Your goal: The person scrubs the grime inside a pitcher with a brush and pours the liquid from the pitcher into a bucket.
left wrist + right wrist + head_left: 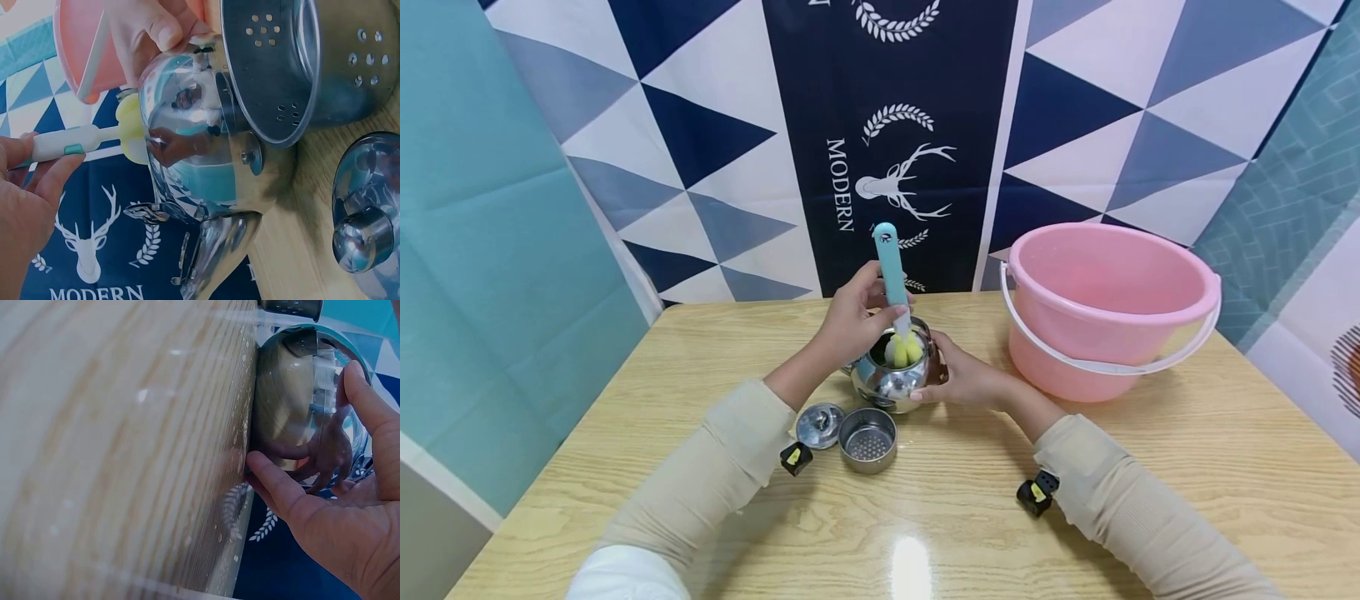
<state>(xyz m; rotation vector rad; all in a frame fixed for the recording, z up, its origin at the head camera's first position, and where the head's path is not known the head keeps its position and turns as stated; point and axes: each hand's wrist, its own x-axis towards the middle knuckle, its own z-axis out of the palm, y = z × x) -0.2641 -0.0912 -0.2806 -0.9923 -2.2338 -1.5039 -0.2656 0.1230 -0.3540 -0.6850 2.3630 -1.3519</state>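
A shiny steel teapot stands upright on the wooden table with its top uncovered. My left hand pinches the turquoise-and-white handle of a sponge brush between thumb and fingers. The brush points downward, its yellow and white sponge head at the teapot's mouth and partly inside. With thumb and fingers spread around the pot's right side, my right hand holds the teapot; the right wrist view shows its fingertips on the belly. In front lie the knobbed lid and a perforated steel strainer basket.
A pink bucket with a white handle stands at the table's right rear. Behind the table hangs a patterned cloth with triangles and a deer head. Small water drops show on the tabletop in the right wrist view.
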